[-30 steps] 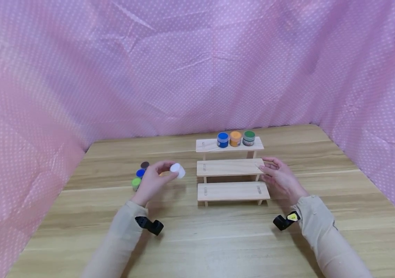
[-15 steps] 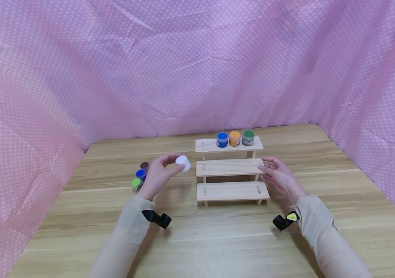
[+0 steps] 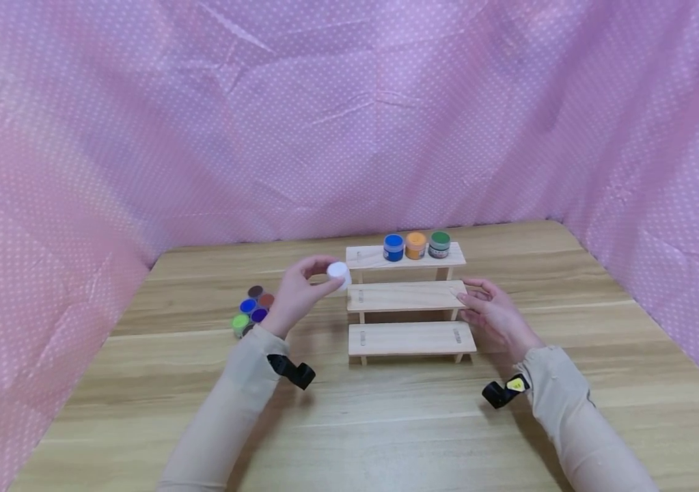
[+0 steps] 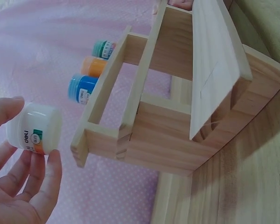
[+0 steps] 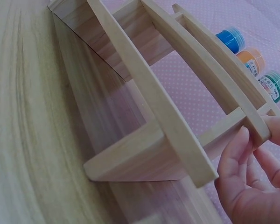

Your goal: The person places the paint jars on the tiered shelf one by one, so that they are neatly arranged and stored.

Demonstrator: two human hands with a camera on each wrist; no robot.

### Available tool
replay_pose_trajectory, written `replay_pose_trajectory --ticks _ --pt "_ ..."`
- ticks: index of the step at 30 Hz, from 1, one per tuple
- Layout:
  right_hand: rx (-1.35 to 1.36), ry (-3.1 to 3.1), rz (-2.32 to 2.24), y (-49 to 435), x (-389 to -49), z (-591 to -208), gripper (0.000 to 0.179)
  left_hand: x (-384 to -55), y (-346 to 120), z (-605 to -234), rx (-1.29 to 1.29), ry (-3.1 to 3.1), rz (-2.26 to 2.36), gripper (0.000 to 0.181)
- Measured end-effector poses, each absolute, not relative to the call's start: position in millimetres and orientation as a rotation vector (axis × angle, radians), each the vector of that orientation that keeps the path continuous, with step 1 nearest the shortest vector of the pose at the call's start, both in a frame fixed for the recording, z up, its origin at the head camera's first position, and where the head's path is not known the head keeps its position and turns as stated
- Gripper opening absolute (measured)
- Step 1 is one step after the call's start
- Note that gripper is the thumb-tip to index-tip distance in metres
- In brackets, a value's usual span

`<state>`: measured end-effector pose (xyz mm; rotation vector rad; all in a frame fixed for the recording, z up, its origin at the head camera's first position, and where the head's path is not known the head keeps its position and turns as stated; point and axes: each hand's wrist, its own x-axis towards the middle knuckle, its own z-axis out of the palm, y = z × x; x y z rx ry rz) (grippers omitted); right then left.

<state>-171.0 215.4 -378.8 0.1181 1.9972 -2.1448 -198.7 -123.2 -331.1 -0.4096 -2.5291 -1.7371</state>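
Between thumb and fingers my left hand (image 3: 303,294) holds a white paint jar (image 4: 35,129), lifted beside the left end of the wooden three-step rack (image 3: 410,295). The label on the jar faces the left wrist camera. My right hand (image 3: 495,314) grips the right end of the rack's middle shelf, thumb on top and fingers beneath, as the right wrist view shows. On the top shelf stand a blue jar (image 3: 393,247), an orange jar (image 3: 415,246) and a green jar (image 3: 439,244) in a row.
Left of the rack, several paint jars (image 3: 247,306) with dark, blue, red, purple and light green tops stand grouped on the wooden table (image 3: 386,424). A pink dotted cloth (image 3: 349,123) hangs behind the table and along its sides.
My left hand has carried the white paint jar right and farther back, toward the rack's left end, uncovering more of the grouped jars. My right hand stays on the middle shelf.
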Motion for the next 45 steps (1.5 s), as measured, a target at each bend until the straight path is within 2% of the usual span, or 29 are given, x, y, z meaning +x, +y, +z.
replay_pose_trajectory --ticks 5,11,16,22,29,33,45 --pt "0.101 1.972 -2.163 217 -172 -381 0.061 -204 -115 -331 -0.407 -2.499 -1.757 0.035" --pt "0.095 1.963 -2.180 216 -172 -381 0.049 -212 -108 -329 -0.435 -2.461 -1.733 0.037" --pt "0.103 1.929 -2.212 215 -172 -380 0.049 -218 -103 -326 -0.467 -2.477 -1.695 0.034" --pt "0.108 1.925 -2.229 214 -171 -380 0.041 -227 -97 -323 -0.520 -2.523 -1.623 0.033" --pt "0.114 1.950 -2.210 213 -170 -380 0.052 -237 -88 -321 -0.546 -2.549 -1.578 0.034" --pt "0.116 1.944 -2.214 213 -170 -380 0.053 -240 -83 -319 -0.559 -2.576 -1.549 0.035" --pt "0.109 1.931 -2.233 213 -171 -381 0.034 -250 -74 -318 -0.596 -2.603 -1.528 0.034"
